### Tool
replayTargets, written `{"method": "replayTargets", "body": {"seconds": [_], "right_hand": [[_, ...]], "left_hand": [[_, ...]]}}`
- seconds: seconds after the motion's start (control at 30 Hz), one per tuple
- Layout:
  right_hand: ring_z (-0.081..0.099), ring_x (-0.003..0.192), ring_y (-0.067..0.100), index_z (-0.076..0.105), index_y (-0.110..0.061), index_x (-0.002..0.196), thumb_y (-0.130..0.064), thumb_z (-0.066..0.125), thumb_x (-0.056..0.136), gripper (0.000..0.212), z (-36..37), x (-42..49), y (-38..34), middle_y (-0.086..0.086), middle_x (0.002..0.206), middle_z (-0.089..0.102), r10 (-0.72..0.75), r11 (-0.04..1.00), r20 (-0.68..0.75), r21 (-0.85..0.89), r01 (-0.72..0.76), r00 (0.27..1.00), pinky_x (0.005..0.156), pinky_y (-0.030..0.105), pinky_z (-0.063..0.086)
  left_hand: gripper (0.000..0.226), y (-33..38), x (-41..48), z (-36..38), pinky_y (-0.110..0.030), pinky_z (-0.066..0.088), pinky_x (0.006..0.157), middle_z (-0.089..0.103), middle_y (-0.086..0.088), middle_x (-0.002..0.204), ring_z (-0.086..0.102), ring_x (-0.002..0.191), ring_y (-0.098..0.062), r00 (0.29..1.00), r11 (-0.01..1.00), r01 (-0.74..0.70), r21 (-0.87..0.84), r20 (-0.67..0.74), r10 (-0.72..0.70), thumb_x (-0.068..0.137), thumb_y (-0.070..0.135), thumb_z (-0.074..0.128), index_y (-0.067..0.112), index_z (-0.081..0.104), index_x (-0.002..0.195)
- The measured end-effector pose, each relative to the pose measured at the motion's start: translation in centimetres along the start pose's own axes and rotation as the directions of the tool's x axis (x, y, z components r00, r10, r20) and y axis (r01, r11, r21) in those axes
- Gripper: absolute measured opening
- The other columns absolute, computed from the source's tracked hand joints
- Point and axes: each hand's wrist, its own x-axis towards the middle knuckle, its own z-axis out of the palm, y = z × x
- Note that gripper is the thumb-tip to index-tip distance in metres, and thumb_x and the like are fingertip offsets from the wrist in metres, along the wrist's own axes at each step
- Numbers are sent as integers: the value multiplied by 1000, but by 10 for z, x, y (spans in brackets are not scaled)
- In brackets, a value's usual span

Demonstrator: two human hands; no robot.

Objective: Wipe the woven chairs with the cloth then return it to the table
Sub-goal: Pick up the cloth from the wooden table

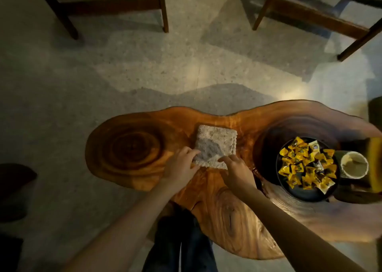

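Cloth: the cloth (215,141) is pale and rough. It is folded into a thick square. It lies flat near the middle of the worktop (128,145).
Worktop: it is a shiny slab of brown wood with a wavy edge and round rings in the grain.
Left hand: the left hand (182,164) is at the 7 o'clock corner of the cloth. Its fingers are bent and pinch that corner.
Right hand: the right hand (237,170) is at the 5 o'clock corner of the cloth. Its bent fingers lie on the near edge. I cannot tell if it grips the cloth or just touches it.
Bowl: a dark bowl (306,198) stands on the worktop at 3 o'clock from the cloth, well apart from it. It is full of sweets (306,162) in yellow wrappers.
Cup: a small pale cup (354,167) stands just beside the bowl, at 3 o'clock from it.
Chairs: the first chair (163,7) stands on the floor (103,75) at 11 o'clock from the cloth. The second chair (310,11) stands at 1 o'clock. Both have dark wood legs, and both are well apart from the worktop.
Legs: the person's legs (186,240) in dark trousers show at 6 o'clock, under the near edge of the worktop.
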Motion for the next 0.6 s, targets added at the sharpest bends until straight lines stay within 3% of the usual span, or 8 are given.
{"method": "replayTargets", "body": {"seconds": [0.13,0.27,0.37,0.47,0.6], "right_hand": [[48,119,23,55,-21,125,-7,57,89,38,29,28,12,0,131,50,35,999,-5,-17,-35,999,78,33,48],[57,103,23,63,-20,116,-17,63,89,27,46,44,17,1,115,59,1,1000,-115,2,-1,993,72,27,41],[61,92,21,69,-21,109,-20,62,90,20,45,49,18,-1,105,65,11,1000,-166,28,-7,986,66,26,41],[62,91,18,69,-21,105,-26,59,93,16,32,46,14,-4,106,66,14,999,-129,42,-8,992,67,27,45],[57,87,16,66,-17,103,-24,53,97,16,-6,28,-11,-2,99,63,-92,994,-180,48,102,979,62,27,39]], "left_hand": [[54,-17,30,35,-25,44,83,48,7,121,46,113,-14,999,999,10,32,45,-11,85,35,68,31,45,133],[45,-30,47,59,-30,39,91,51,7,116,47,112,-16,1000,997,-18,77,-18,20,81,32,71,30,50,120],[31,-35,52,63,-30,38,92,53,7,115,48,111,-15,998,995,-49,87,-42,53,87,28,65,27,52,116],[17,-33,46,54,-29,42,88,57,5,111,49,106,-15,996,997,-55,60,-62,59,94,24,54,23,57,111],[12,-18,25,14,-23,43,79,56,5,107,50,100,-13,984,999,-30,-14,-177,27,95,22,52,21,58,106]]}}
